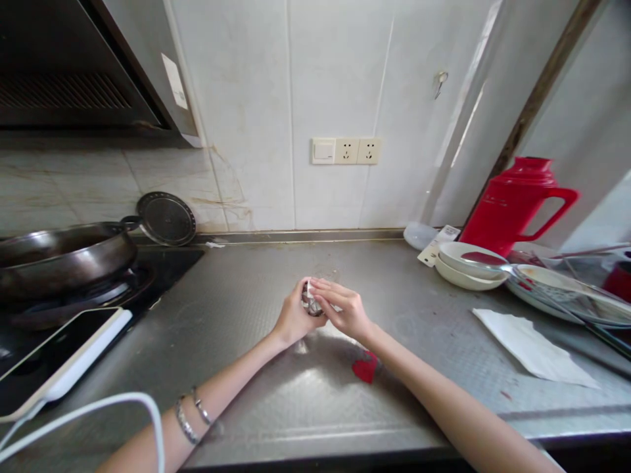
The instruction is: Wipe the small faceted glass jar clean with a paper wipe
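Near the middle of the metal counter [236, 368], my left hand [292, 315] is wrapped round a small dark, shiny object with a pale patch [312, 305]. My right hand [345, 307] comes in from the other side, its fingers pressed together over the object's top and right side. Most of the object is hidden by my fingers, so I cannot tell what it is. A small red piece [365, 368] lies on the counter, just left of my right forearm.
On the left, a pan [64, 259] sits on the stove beside a phone [64, 355] with a white cable. At right are stacked bowls [466, 279], a red thermos [513, 207], a plate with utensils [547, 289] and a white paper [532, 348].
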A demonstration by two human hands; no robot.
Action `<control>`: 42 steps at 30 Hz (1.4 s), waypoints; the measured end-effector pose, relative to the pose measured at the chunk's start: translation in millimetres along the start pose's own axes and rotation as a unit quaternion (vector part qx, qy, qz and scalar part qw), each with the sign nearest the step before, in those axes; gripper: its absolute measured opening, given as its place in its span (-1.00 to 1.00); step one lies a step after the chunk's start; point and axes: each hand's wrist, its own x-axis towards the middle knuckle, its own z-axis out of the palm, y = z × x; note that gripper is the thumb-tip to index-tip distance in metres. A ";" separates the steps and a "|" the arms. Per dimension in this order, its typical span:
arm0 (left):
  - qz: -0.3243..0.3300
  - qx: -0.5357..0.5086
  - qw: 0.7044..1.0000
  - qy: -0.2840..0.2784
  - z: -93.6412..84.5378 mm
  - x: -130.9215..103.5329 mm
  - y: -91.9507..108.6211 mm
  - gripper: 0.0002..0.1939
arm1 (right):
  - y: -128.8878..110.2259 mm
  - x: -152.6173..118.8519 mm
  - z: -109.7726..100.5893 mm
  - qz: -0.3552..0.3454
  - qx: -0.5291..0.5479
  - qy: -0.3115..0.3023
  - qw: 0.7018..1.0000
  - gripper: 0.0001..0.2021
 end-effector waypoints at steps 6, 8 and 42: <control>-0.019 0.019 1.000 0.015 -1.4 -0.1 3.5 -0.19 | 4.1 5.6 1.7 0.173 0.048 0.073 0.981 -0.75; -0.020 0.024 0.999 0.012 -2.0 0.0 4.0 -0.18 | 4.2 6.0 2.0 0.199 0.057 0.079 0.975 -0.74; 0.038 0.014 0.999 0.014 -5.1 2.0 1.2 -0.18 | -5.9 4.7 5.8 0.171 0.059 0.133 0.974 -0.77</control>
